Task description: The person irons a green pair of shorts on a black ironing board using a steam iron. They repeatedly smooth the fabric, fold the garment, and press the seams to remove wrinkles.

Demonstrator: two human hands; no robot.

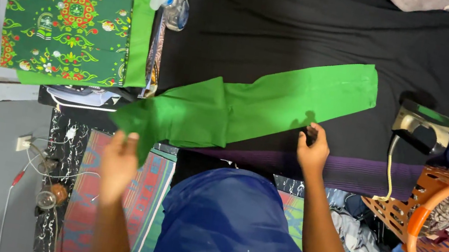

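A bright green garment (pixel 250 109) is laid lengthwise on the black worktop (pixel 287 23). Its near end is pinched in the closed left hand (pixel 119 165), while the right hand (pixel 312 148) is clamped on its lower edge; an iron (pixel 422 129) stands nearby.

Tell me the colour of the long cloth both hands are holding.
The long cloth is plain bright green, clearest in the head view, held by the left hand and right hand.

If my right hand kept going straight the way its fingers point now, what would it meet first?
The right hand points up the picture at the bright green garment laid on the black cloth. Its fingertips sit at the garment's near edge, so it would likely meet that first.
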